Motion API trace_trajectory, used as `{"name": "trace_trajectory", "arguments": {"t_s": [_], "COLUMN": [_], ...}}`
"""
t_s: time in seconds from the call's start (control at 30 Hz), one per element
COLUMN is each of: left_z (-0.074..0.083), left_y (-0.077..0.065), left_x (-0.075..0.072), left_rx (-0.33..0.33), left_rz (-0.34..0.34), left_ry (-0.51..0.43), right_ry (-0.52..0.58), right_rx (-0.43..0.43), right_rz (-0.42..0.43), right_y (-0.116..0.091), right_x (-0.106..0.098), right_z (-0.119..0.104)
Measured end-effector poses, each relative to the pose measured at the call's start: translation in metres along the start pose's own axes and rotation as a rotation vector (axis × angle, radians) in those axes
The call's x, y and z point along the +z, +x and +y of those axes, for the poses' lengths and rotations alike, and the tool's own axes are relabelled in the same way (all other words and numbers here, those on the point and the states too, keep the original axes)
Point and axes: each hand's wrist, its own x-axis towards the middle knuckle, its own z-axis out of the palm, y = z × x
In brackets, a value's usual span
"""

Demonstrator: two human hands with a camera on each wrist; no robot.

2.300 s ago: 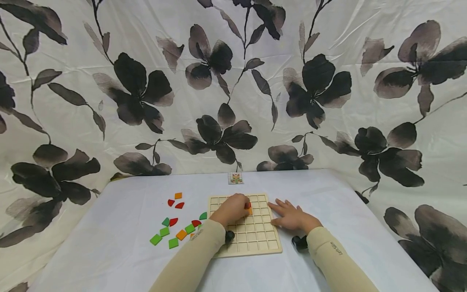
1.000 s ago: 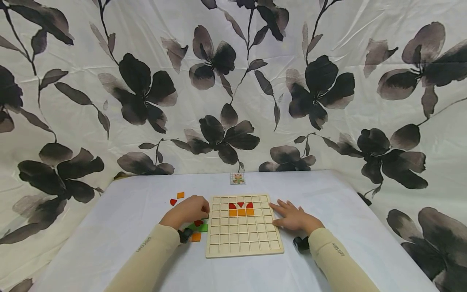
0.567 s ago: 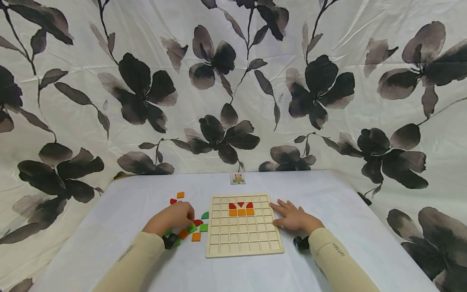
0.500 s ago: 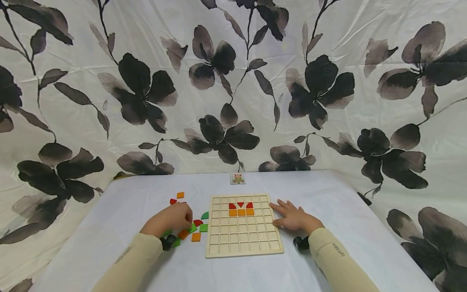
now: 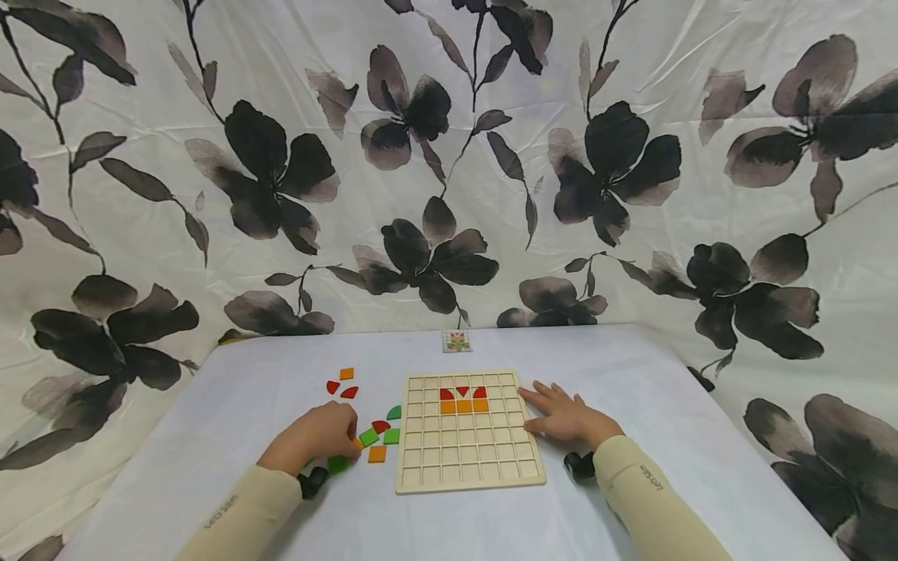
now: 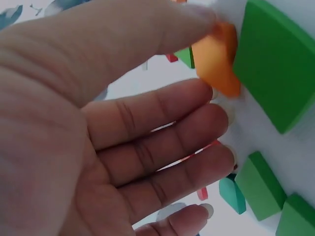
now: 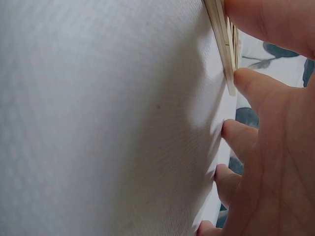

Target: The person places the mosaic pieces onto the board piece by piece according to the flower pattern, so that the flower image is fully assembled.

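My left hand is low among loose tiles left of the wooden grid board. In the left wrist view its thumb and index finger pinch an orange tile, the other fingers loosely extended. A green square tile lies right beside it. My right hand rests with spread fingers at the board's right edge; in the right wrist view, the thumb and a finger touch the board's side. On the board, red pieces sit in a row above several orange squares.
Left of the board lie more tiles: a green quarter piece, a red piece, green squares and an orange square. Farther back are red pieces and an orange square. A small pattern card lies behind the board.
My left hand has left the board, where a red piece and orange squares now show, moved left over the loose tiles and taken hold of an orange one. My right hand stays put.
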Motion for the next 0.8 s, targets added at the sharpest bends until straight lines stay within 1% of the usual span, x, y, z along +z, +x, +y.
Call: {"name": "trace_trajectory", "arguments": {"t_s": [0.2, 0.27, 0.4, 0.5, 0.57, 0.8], "left_z": [0.001, 0.002, 0.008, 0.016, 0.023, 0.054], "left_y": [-0.003, -0.001, 0.008, 0.016, 0.019, 0.029], "left_x": [-0.003, -0.005, -0.006, -0.003, -0.001, 0.002], "left_rx": [0.015, 0.021, 0.075, 0.135, 0.163, 0.222], "left_rz": [0.012, 0.028, 0.080, 0.111, 0.118, 0.152], "left_ry": [-0.036, -0.050, -0.081, -0.097, -0.106, -0.077], "right_ry": [0.000, -0.003, -0.006, -0.007, -0.007, 0.001], "right_rx": [-0.002, -0.002, 0.000, 0.003, 0.004, 0.005], "right_rz": [-0.001, 0.000, 0.004, 0.003, 0.003, 0.003], "right_y": [0.001, 0.000, 0.000, 0.001, 0.001, 0.001], "right_x": [0.000, 0.000, 0.000, 0.000, 0.000, 0.001], "right_z": [0.001, 0.001, 0.001, 0.002, 0.001, 0.002]}}
